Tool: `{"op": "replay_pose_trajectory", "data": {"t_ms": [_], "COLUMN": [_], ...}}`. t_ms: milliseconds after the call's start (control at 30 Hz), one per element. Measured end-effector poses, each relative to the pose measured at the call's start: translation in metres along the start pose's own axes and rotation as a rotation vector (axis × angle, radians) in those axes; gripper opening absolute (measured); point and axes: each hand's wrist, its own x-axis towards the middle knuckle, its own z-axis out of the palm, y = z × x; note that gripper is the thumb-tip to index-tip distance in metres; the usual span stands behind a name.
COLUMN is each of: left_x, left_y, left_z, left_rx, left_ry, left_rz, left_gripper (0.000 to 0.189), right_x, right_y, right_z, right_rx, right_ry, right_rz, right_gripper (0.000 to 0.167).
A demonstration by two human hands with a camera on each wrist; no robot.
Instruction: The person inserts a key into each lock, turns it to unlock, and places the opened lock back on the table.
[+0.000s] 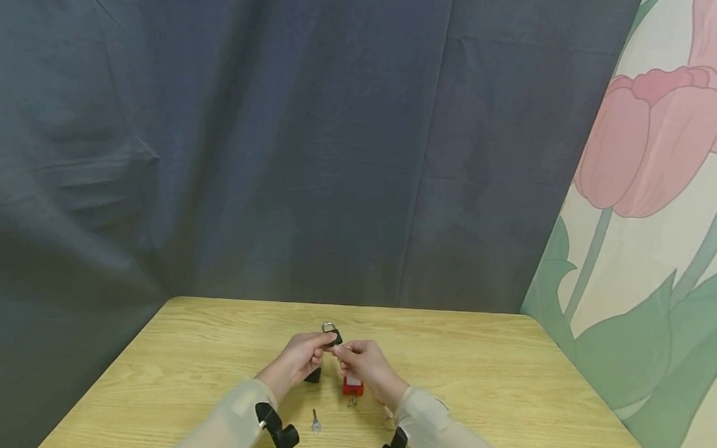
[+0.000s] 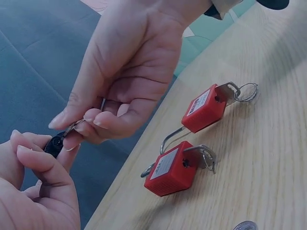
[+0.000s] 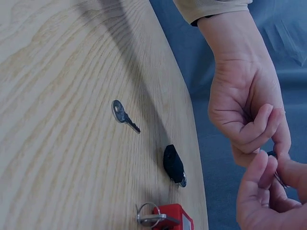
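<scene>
My left hand (image 1: pixel 299 357) holds a black padlock (image 1: pixel 336 338) up over the table, its silver shackle pointing away from me. From the right, my right hand (image 1: pixel 365 364) pinches a small metal key (image 2: pixel 73 126) at the keyhole end of that padlock. In the left wrist view the key's blade meets the lock's face, and how deep it sits is hidden by the fingers. Below the hands, a second black padlock (image 3: pixel 173 164) lies on the table. A loose key (image 1: pixel 316 422) lies nearer to me on the wood.
Two red padlocks with white labels, one farther (image 2: pixel 204 109) and one nearer (image 2: pixel 169 171) in the left wrist view, lie on the wooden table (image 1: pixel 182 350), each with a key and ring in it. A dark curtain (image 1: pixel 313 150) hangs behind the table; a tulip-painted wall (image 1: pixel 630 260) stands at right.
</scene>
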Motion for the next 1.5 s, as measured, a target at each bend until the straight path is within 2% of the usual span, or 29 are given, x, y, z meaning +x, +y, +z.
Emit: {"op": "replay_pose_trajectory", "data": {"t_ms": [200,300,367,500,600,767,967,1167,1300,1500], "left_x": [0.000,-0.001,-0.003,-0.003,-0.002,-0.004,-0.004,-0.002,-0.001,0.001], "left_y": [0.002,0.002,0.001,0.001,0.003,0.005,0.003,0.002,0.001,-0.001], "left_z": [-0.002,-0.001,0.002,0.010,0.011,0.007,0.003,0.004,0.006,0.009], "left_rx": [0.005,0.005,0.020,0.062,0.048,-0.015,-0.008,-0.023,-0.040,-0.072], "left_ry": [0.018,0.015,0.017,0.028,0.027,-0.010,-0.042,-0.071,-0.080,-0.085], "left_rz": [0.004,0.015,0.025,0.046,0.044,0.010,-0.004,-0.005,-0.010,0.007], "left_gripper": [0.034,0.037,0.038,0.029,0.023,0.020,0.025,0.023,0.019,0.017], "right_x": [-0.003,-0.004,-0.005,-0.005,-0.004,-0.004,-0.005,-0.007,-0.008,-0.010], "right_y": [0.000,-0.001,-0.002,0.000,0.000,-0.002,-0.002,-0.001,-0.001,0.001], "right_z": [-0.002,-0.002,-0.001,0.000,0.001,0.003,0.003,0.001,0.001,0.004], "right_rx": [0.071,0.074,0.062,0.047,0.071,0.132,0.214,0.252,0.361,0.690], "right_ry": [-0.094,-0.126,-0.118,-0.049,-0.021,-0.028,-0.044,-0.055,-0.056,-0.099], "right_rz": [0.036,0.049,0.037,0.011,0.017,0.012,0.055,0.051,0.077,0.140], "right_gripper": [0.033,0.031,0.028,0.024,0.024,0.026,0.032,0.034,0.032,0.024]}}
